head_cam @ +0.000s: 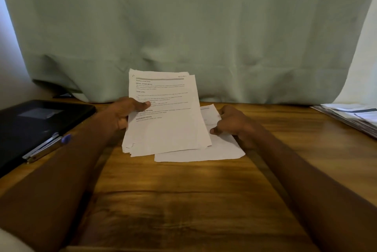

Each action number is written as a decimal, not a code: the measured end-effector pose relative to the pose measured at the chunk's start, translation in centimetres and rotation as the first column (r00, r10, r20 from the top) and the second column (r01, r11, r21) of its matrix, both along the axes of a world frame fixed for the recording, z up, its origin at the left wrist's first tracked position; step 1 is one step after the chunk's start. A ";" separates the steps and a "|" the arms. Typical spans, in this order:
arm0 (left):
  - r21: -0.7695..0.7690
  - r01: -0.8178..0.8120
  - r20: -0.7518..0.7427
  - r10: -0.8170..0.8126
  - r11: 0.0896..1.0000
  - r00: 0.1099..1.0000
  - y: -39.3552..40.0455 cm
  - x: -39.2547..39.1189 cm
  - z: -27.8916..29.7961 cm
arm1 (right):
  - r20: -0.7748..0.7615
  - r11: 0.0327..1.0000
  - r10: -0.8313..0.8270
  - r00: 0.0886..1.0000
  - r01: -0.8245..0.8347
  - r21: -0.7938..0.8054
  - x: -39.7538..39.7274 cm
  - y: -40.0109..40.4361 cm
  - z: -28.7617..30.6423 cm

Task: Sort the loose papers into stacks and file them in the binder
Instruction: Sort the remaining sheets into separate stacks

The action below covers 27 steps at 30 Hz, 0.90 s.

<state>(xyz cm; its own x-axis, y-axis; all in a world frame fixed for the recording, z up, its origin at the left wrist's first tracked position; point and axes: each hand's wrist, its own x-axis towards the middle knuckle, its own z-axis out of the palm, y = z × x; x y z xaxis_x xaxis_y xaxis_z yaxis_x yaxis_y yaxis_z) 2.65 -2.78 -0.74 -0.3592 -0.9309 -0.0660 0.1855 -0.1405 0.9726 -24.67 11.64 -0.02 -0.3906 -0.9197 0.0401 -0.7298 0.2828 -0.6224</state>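
The left hand (122,114) grips a sheaf of printed papers (165,113) by its left edge: the thumb lies across the front of the top page and the other fingers are curled behind it. The sheaf stands tilted up off the counter (183,200), its lower edge near or on the wood, and the top page carries bold headings and lines of small print too blurred to read.

The right hand (230,122) rests on a loose sheet (204,150) that lies flat on the counter just right of the sheaf. Its fingers are curled and its thumb presses on the paper, pinching the sheet's upper part; the sheaf hides part of this sheet, so how many pages lie there cannot be told.

Both bare forearms reach in from the lower corners of the view.

At the left edge of the counter lies a dark binder (38,127), closed, with a pen (48,146) with a purple end resting on its near corner. At the far right sits another pile of papers (350,118), well apart from the hands. Behind the counter hangs a pale green curtain (183,27)
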 end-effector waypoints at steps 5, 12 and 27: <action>-0.013 0.111 0.041 -0.110 0.994 0.993 0.8 -0.9 0.0 | 0.177 0.995 -0.092 0.980 0.097 -0.020 -1.0 -0.4 -0.1; -0.096 0.115 -0.223 -0.134 0.989 0.965 1.0 -1.4 0.1 | 0.734 0.893 0.112 0.670 0.256 -0.369 -1.4 -1.3 0.1; -0.201 0.012 -0.290 -0.071 0.980 0.954 1.2 -1.1 0.8 | 0.753 0.833 0.330 0.569 0.200 -0.516 -0.9 -1.6 0.2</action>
